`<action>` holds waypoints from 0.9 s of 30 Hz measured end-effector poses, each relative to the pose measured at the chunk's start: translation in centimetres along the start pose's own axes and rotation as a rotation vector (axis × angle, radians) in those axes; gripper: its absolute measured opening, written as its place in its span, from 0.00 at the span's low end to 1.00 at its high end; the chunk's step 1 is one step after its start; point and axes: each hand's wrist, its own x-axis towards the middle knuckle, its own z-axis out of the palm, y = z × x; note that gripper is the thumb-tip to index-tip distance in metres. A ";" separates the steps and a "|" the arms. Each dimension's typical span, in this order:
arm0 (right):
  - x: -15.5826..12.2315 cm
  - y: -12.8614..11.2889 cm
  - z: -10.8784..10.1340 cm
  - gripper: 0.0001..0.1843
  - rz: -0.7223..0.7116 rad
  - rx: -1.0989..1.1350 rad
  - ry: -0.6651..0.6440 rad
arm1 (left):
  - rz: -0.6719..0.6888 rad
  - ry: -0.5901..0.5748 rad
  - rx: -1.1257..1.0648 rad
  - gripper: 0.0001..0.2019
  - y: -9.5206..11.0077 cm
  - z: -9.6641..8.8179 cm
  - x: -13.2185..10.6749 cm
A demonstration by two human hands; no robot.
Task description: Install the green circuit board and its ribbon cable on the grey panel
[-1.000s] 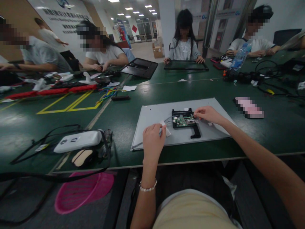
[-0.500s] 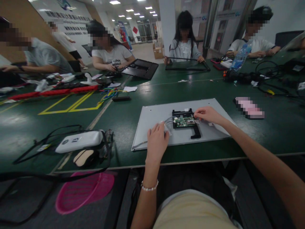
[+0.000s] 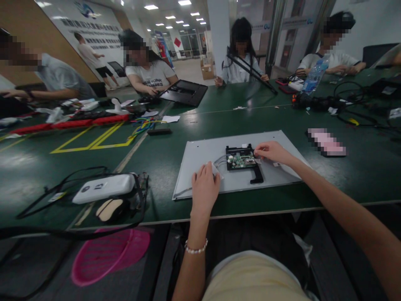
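Note:
A flat grey metal panel (image 3: 206, 146) lies on the table in front of me. On it sits a black plastic bracket (image 3: 257, 174) with a green circuit board (image 3: 239, 160) inside. Grey cables (image 3: 221, 160) run from the board's left side towards my left hand (image 3: 205, 184). Its fingers are bent down on the panel over a whitish, film-like piece (image 3: 217, 171); the hand hides most of it. My right hand (image 3: 272, 152) pinches at the bracket's right edge, and its fingertips hide what is between them. A small pale tab (image 3: 257, 161) shows just below them.
A pink phone (image 3: 327, 142) lies to the right on the green table (image 3: 354, 179). At left are a white case (image 3: 105, 188), a computer mouse (image 3: 110, 210) and black straps. A pink basket (image 3: 109, 255) is below the table edge. Several people sit opposite, handling black frames.
My hands stay in nearly the same places on the panel and bracket. Across the table, a person has tilted a black frame up from lying low.

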 end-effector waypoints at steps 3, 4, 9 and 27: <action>0.1 0.2 0.1 0.13 -0.017 0.000 0.001 | -0.007 -0.006 0.001 0.21 -0.1 0.1 0.1; 0.1 0.2 0.1 0.13 -0.020 -0.004 0.003 | -0.012 -0.008 0.005 0.21 -0.1 0.2 0.1; 0.2 0.4 0.1 0.13 -0.028 -0.007 0.001 | -0.007 0.002 0.035 0.21 -0.2 0.4 0.0; -0.1 -0.4 0.0 0.13 -0.025 -0.042 0.009 | 0.056 0.102 0.011 0.21 -0.2 0.3 -0.1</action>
